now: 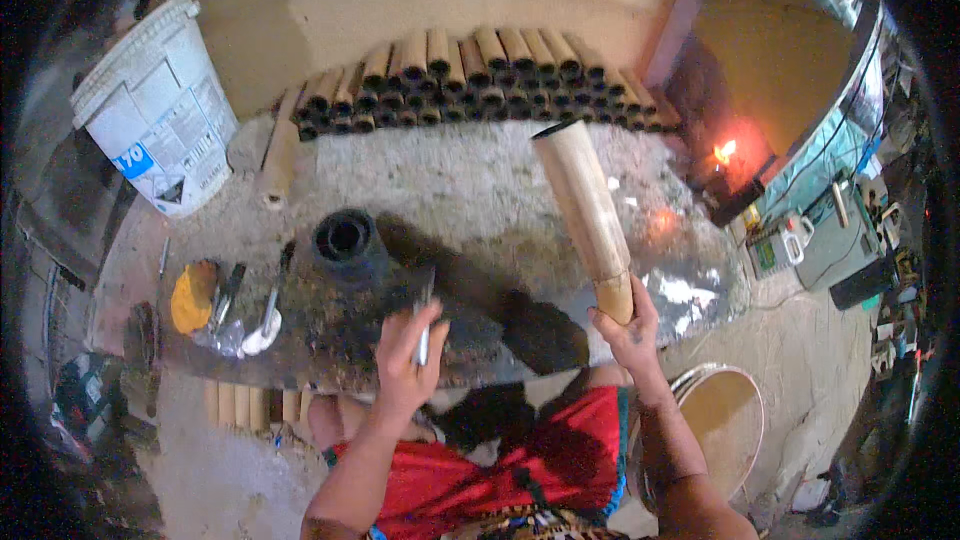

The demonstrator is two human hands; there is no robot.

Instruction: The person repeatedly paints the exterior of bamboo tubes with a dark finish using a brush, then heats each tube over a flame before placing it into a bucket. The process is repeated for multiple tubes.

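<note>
My right hand (630,328) is closed around the narrow lower end of a pale bamboo tube (582,202). The tube tilts up and to the left above the table, its dark hollow mouth at the far end. In my left hand (405,348), above the table's near edge, is a slim silver metal tool (424,335); its exact kind does not show clearly. Between that hand and the far side stands a black, pot-like cylinder (360,262) with a round opening. Long shadows fall across the dark, worn tabletop (440,175).
Many bamboo tubes (440,52) are stacked along the back. A white bucket (160,100) stands at left, near a yellow item (190,300) and hand tools (272,305). At right, a small flame (725,153) burns, with a jug (795,232) and round container (752,450) nearer.
</note>
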